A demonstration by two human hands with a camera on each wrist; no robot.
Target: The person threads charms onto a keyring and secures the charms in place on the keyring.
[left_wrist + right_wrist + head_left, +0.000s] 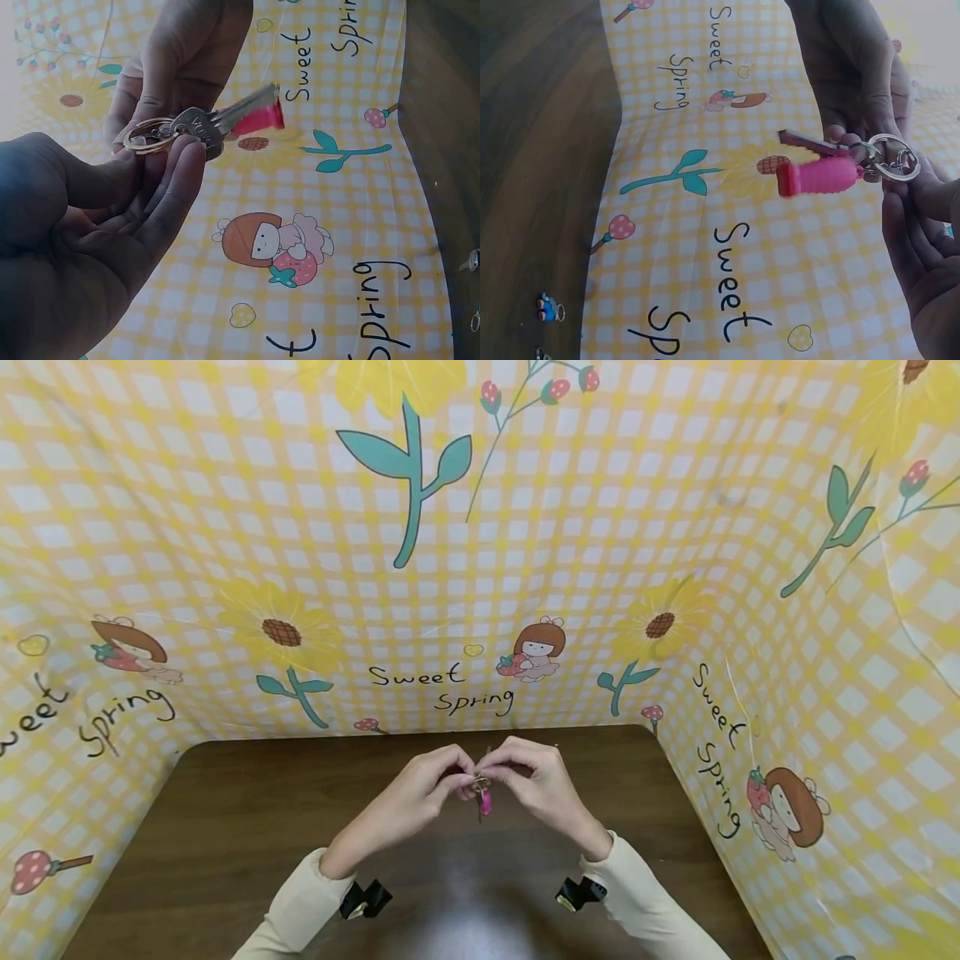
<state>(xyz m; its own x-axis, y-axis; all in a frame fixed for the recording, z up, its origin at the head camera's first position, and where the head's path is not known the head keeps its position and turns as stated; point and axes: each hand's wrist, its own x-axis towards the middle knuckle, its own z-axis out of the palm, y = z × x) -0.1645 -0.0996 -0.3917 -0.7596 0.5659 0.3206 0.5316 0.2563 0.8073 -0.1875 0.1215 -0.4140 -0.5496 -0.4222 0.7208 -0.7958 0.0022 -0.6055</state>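
Note:
My left hand (pixel 416 789) and right hand (pixel 538 777) meet over the table, thumbs and fingers pinching a metal key ring (pixel 133 142) between them. A silver key (pixel 201 133) hangs on the ring, its toothed blade pointing away from the hands in the left wrist view. The left fingertips touch the key's head. Beside it dangles a bright pink charm (pixel 821 178) on a short chain, ribbed with a darker red end. The right wrist view shows the ring (pixel 894 157) at the fingertips. Fingers partly hide where key and ring join.
Under the hands is a dark brown wooden table (pixel 225 827). Yellow checked cloth (pixel 570 543) with printed flowers stands around its back and sides. A small blue figure charm (pixel 547 307) with a ring lies on the table, with another small metal item (pixel 541 352) near it.

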